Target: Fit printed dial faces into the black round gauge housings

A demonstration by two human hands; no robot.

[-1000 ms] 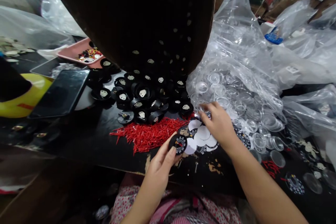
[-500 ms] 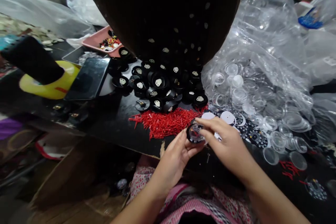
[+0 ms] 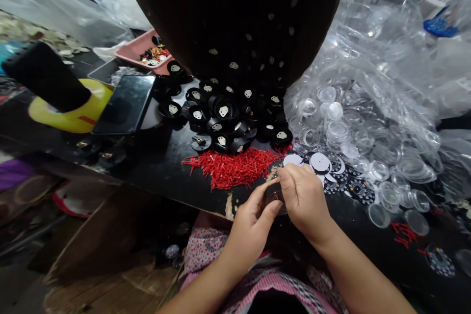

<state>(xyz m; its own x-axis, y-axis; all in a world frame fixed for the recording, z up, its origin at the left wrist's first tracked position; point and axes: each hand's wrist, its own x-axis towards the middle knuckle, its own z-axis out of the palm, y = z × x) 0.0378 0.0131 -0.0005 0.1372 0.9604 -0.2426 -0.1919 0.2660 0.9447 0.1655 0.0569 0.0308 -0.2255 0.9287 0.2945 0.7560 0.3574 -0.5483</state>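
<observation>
A small round black gauge [image 3: 273,195] is held on edge over the front of the table. My left hand [image 3: 250,223] is closed around it, thumb on the near side. My right hand [image 3: 306,202] is also closed on the gauge, gripping its right side with the thumb uppermost. Fingers cover most of the gauge, so its dial does not show. Just beyond my hands is a heap of thin red pointers [image 3: 235,169]. White and black printed dial discs [image 3: 320,163] lie beside my right hand.
Black gauge housings [image 3: 222,112] pile up at the back. Clear round covers [image 3: 336,130] spill from a plastic bag [image 3: 401,78] on the right. At left are a phone [image 3: 125,104], a yellow tape roll [image 3: 62,120] and a pink tray [image 3: 128,54]. A large dark shape [image 3: 235,14] overhangs the middle.
The gauge has turned from dial-up to standing on edge. My right hand has gone from touching its face with the fingertips to gripping its side. The left thumb has moved onto the near side.
</observation>
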